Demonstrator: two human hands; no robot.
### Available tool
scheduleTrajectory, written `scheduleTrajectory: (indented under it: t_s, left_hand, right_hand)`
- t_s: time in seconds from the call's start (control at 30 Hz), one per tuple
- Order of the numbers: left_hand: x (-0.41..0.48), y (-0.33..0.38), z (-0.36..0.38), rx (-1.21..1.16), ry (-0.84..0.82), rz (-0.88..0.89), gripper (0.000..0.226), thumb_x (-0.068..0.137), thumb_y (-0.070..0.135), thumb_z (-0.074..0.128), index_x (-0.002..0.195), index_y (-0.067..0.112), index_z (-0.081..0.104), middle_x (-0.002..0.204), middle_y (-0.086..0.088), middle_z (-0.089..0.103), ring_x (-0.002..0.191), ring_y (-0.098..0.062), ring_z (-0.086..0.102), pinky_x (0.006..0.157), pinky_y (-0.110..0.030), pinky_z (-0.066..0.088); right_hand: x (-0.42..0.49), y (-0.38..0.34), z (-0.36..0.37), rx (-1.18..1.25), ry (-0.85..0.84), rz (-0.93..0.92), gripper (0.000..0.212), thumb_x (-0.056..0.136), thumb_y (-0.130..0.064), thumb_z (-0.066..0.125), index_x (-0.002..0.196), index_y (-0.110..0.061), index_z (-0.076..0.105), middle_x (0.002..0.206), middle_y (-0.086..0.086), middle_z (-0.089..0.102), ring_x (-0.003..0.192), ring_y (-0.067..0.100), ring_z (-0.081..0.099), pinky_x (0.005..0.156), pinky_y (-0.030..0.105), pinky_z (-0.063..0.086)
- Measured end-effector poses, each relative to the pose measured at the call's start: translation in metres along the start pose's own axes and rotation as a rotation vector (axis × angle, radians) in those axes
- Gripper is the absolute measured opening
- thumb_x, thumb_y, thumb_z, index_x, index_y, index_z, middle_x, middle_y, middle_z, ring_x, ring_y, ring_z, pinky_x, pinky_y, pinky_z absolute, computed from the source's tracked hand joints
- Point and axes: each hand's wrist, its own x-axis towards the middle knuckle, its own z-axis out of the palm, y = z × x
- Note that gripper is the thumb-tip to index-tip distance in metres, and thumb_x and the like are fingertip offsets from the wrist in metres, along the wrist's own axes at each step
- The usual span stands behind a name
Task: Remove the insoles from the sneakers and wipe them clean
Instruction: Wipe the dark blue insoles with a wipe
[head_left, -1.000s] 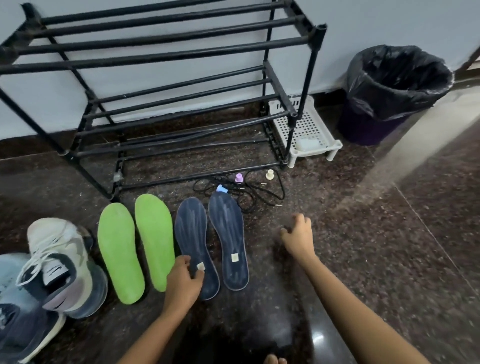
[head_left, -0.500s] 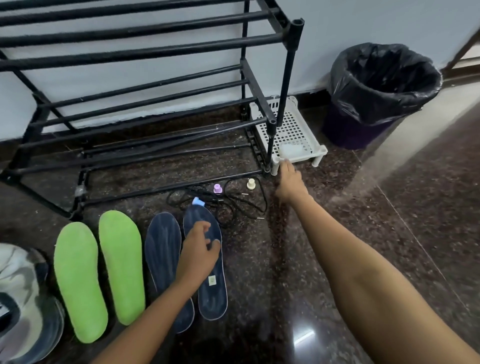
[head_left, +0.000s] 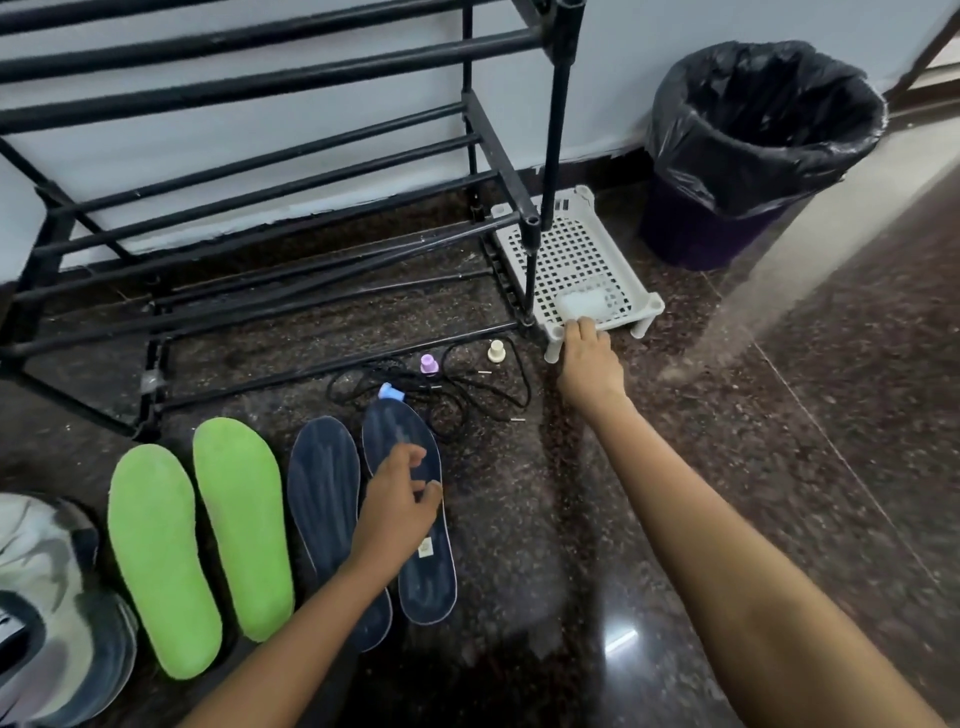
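Head view: right hand (head_left: 589, 364) has reached across the floor (head_left: 701, 493) to the tray (head_left: 597, 244), fingertips at the wipe (head_left: 582, 305), grip apart, nothing held. Left hand (head_left: 397, 512) has moved over the right dark insole (head_left: 427, 577), grip loose. Green insoles (head_left: 156, 561) lie beside it, before the rack (head_left: 260, 83); wiping looks next.

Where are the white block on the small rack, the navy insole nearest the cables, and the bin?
white block (head_left: 587, 304), head view, its middle.
navy insole (head_left: 428, 587), head view, heel end.
bin (head_left: 691, 228), head view, purple wall.
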Motion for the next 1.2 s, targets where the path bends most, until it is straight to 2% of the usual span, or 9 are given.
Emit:
scheduleTrajectory:
  t_s: [0.2,0.33,0.43,0.5,0.6,0.8,0.93,1.1,1.2]
  left_hand:
    - [-0.020,0.010,-0.002,0.013,-0.036,0.034,0.034,0.096,0.019,0.060,0.128,0.015,0.049,0.125,0.006,0.052,0.085,0.007,0.056,0.064,-0.008,0.042]
    - [-0.034,0.013,-0.003,0.008,-0.051,0.045,0.032,0.095,0.018,0.060,0.126,0.015,0.051,0.122,0.007,0.053,0.085,0.008,0.058,0.072,-0.017,0.045]
    - [-0.043,0.012,-0.006,0.026,-0.064,0.057,0.033,0.095,0.019,0.061,0.125,0.015,0.052,0.122,0.007,0.053,0.087,0.005,0.060,0.079,-0.023,0.049]
    - [-0.046,0.008,-0.009,0.033,-0.065,0.051,0.033,0.094,0.019,0.061,0.125,0.015,0.052,0.123,0.006,0.054,0.087,0.004,0.060,0.078,-0.022,0.049]
    - [-0.048,0.002,-0.014,0.047,-0.058,0.032,0.033,0.094,0.018,0.062,0.125,0.014,0.052,0.121,0.006,0.055,0.086,0.004,0.060,0.066,-0.010,0.043]
    - [-0.047,-0.002,-0.014,0.050,-0.063,0.008,0.031,0.094,0.017,0.061,0.124,0.013,0.053,0.119,0.005,0.055,0.082,0.004,0.060,0.059,-0.004,0.042]
    - [-0.045,-0.004,-0.013,0.042,-0.069,-0.005,0.032,0.095,0.018,0.061,0.125,0.015,0.053,0.120,0.007,0.054,0.085,0.004,0.059,0.057,-0.005,0.043]
    - [-0.046,-0.001,-0.012,0.033,-0.075,0.008,0.032,0.095,0.021,0.061,0.125,0.017,0.053,0.122,0.008,0.054,0.087,0.005,0.059,0.065,-0.010,0.043]
    - [-0.046,0.001,-0.014,0.030,-0.075,0.011,0.032,0.095,0.021,0.061,0.125,0.017,0.053,0.123,0.007,0.055,0.086,0.005,0.059,0.063,-0.010,0.043]
  right_hand:
    - [-0.097,-0.005,0.007,0.159,0.032,0.138,0.037,0.092,-0.004,0.042,0.129,-0.004,0.038,0.128,0.013,0.038,0.110,0.031,0.041,0.076,0.035,0.044]
    - [-0.160,-0.010,0.011,0.125,0.018,0.162,0.038,0.091,-0.001,0.041,0.128,-0.006,0.040,0.126,0.011,0.040,0.107,0.029,0.042,0.068,0.034,0.044]
    - [-0.186,-0.012,0.008,0.119,-0.009,0.114,0.028,0.090,-0.004,0.043,0.118,-0.008,0.047,0.117,0.009,0.045,0.103,0.028,0.045,0.061,0.034,0.039]
    - [-0.185,-0.010,-0.001,0.242,0.052,0.132,0.023,0.089,-0.006,0.046,0.111,-0.008,0.053,0.111,0.010,0.050,0.100,0.030,0.048,0.060,0.035,0.039]
    - [-0.165,0.005,-0.013,0.361,0.217,0.258,0.015,0.093,-0.013,0.049,0.102,-0.009,0.061,0.102,0.009,0.061,0.098,0.030,0.052,0.066,0.037,0.042]
    - [-0.131,0.024,-0.010,0.196,0.045,0.380,0.018,0.088,-0.017,0.055,0.091,-0.011,0.072,0.087,0.008,0.071,0.089,0.027,0.061,0.060,0.028,0.037]
    - [-0.128,0.027,-0.001,0.073,0.074,0.346,0.023,0.089,-0.016,0.049,0.087,-0.011,0.071,0.080,0.010,0.069,0.080,0.029,0.061,0.054,0.028,0.034]
    - [-0.121,0.033,0.003,0.016,0.013,0.232,0.022,0.090,-0.014,0.046,0.083,-0.007,0.065,0.084,0.007,0.065,0.094,0.026,0.051,0.058,0.031,0.030]
    - [-0.120,0.038,0.003,0.045,0.014,0.179,0.021,0.090,-0.016,0.047,0.080,-0.007,0.063,0.084,0.006,0.064,0.094,0.025,0.047,0.060,0.033,0.032]
